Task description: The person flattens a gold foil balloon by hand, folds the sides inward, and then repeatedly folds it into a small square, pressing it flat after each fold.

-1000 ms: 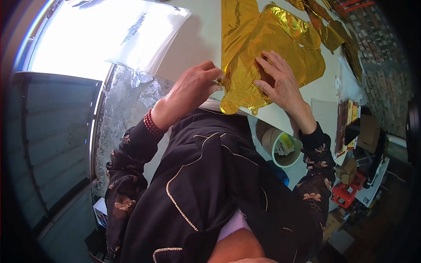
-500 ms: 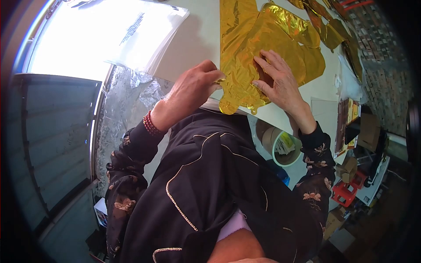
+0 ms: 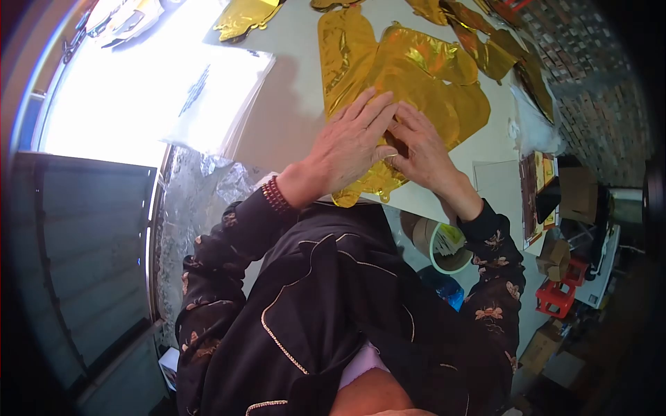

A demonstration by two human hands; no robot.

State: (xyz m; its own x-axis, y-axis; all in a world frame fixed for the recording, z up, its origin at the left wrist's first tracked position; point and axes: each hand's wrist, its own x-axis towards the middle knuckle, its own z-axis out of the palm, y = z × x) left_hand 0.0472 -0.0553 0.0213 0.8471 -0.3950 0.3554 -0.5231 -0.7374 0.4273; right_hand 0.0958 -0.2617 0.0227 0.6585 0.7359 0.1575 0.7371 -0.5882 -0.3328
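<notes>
Gold foil is lying creased at the near edge of the tabletop, its small rounded tabs reaching that edge, so the hands are working over it with bent arms, apparently without stretching. The left hand is pressing flat, fingers released and extended, probably because a broad palm is steadying such thin, slippery material. Beside it, the right hand is slanting inward, its fingertips meeting the left hand's; they are perhaps bracing the same patch from the other side. Loose foil pieces are lying toward the far right corner, seemingly to be out of the hands' way, while clear plastic sheets are resting near the left edge.

The hands are covering the middle of the gold foil, and the right fingertips are partly hiding, so whether they are pinching a fold one cannot tell. Glare is washing out the sheets' outer side, their dark print is blurring, and the frame's top is cutting off some loose pieces.
</notes>
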